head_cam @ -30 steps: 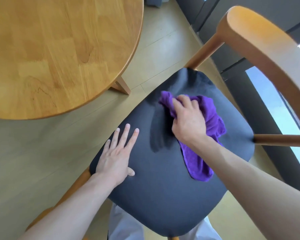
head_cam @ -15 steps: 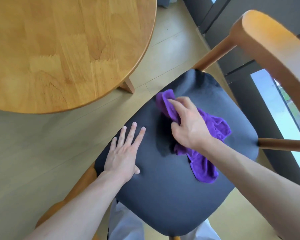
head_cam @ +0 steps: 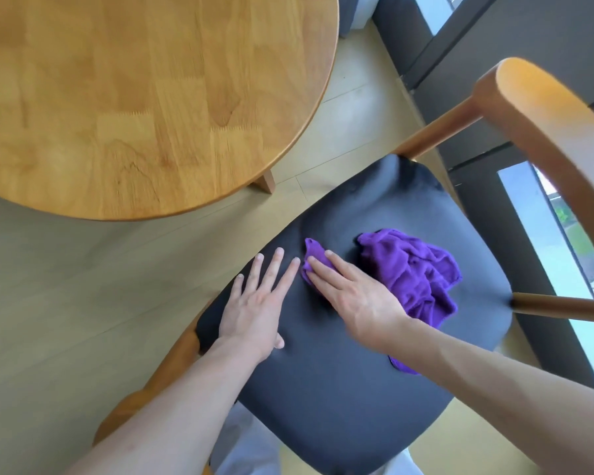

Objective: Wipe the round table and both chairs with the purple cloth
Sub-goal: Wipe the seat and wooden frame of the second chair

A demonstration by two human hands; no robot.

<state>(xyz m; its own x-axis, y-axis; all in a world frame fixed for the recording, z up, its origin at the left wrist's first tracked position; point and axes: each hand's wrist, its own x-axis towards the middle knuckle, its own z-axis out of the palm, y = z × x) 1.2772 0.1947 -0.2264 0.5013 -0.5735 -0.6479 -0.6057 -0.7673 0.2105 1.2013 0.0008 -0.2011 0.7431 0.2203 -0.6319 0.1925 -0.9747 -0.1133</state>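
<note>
Looking down from head height, the view shows a person's two bare forearms reaching onto the dark grey padded seat of a wooden chair. The left hand lies flat on the seat near its left edge, palm down, fingers straight and slightly spread, holding nothing. The right hand rests just beside it, nearly touching it at the fingertips, also flat with fingers straight, pressing one end of the purple cloth against the seat. A small tip of the cloth pokes out past the right fingertips, toward the seat's far edge. Most of the cloth lies bunched and wrinkled on the right half of the seat, beyond and to the right of the right hand, and one more corner of it shows under the right forearm nearer the seat's near edge. The chair's curved wooden backrest arches over the right side of the view, joined to the seat by round wooden spindles at the far corner and the right edge. The round table, with a light wooden top, fills the upper left, standing apart from the chair across a strip of pale floor. One table leg shows below its rim. Dark window frames run behind the chair.
</note>
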